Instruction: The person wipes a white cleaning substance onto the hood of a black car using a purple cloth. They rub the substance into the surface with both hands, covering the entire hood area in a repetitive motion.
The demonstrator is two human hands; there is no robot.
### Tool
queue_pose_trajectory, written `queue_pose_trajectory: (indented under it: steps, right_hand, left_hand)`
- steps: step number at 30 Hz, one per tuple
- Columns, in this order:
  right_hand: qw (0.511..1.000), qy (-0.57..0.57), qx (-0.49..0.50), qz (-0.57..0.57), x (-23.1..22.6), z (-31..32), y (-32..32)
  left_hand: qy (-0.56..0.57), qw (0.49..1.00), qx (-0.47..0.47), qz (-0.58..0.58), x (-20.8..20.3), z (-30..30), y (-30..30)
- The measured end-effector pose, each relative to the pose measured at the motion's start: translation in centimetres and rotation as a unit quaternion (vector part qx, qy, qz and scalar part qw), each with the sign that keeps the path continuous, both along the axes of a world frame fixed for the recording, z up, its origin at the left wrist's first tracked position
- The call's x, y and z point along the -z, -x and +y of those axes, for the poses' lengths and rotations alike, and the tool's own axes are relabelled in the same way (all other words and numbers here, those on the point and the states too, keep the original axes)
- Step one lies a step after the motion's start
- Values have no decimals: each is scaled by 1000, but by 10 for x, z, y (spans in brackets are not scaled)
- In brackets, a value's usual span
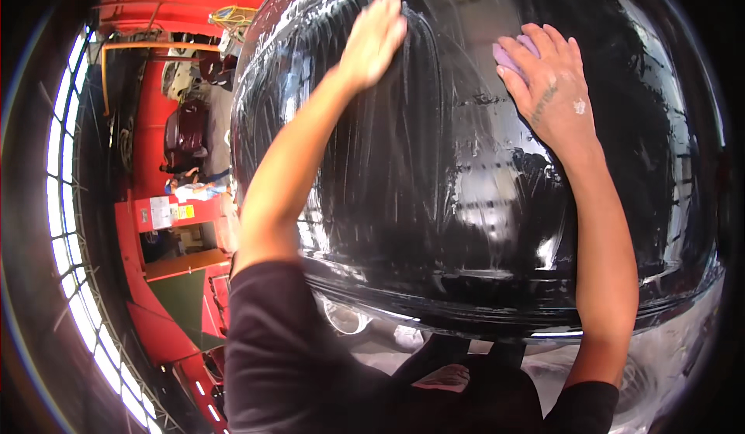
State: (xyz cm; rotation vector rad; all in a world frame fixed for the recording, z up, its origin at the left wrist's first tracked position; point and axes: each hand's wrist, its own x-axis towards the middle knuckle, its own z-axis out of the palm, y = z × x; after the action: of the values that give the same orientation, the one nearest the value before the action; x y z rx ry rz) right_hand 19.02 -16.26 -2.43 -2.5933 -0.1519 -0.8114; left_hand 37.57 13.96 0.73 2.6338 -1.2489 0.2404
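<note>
Below me spreads a glossy black car panel, wet, with white suds and streaks on it. My left hand lies flat against its far left part, fingers stretched out and slightly blurred, with nothing seen in it. Thick white foam lines the panel's far left edge beside that hand. Farther right, my right hand presses a small purple pad to the panel. The pad shows beside the thumb and between the fingers; the palm hides the rest. A white fleck sits on the back of this hand.
The panel's near edge curves before my body. Beyond it on the floor are a round white container and a crumpled white thing. To the left are a person in a white top, a dark red car and red walls.
</note>
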Motion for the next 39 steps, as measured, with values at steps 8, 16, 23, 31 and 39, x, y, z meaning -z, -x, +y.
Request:
queue_pose_trajectory:
  steps: [8, 16, 23, 31, 39]
  right_hand:
    - [999, 26, 14, 13, 14, -17, -2]
    - [998, 59, -18, 2, 13, -9, -13]
    - [997, 70, -25, 15, 27, -31, -23]
    - [997, 65, 2, 43, 21, -27, -14]
    - [998, 54, -43, 14, 23, -26, -16]
  left_hand:
    - [-87, 995, 15, 47, 9, 11, 171]
    - [-27, 998, 56, -15, -4, 2, 134]
    - [39, 998, -33, -49, 26, 11, 82]
    - [-112, 977, -79, 164, -6, 143, 322]
    - [-102, 960, -256, 56, -8, 112, 51]
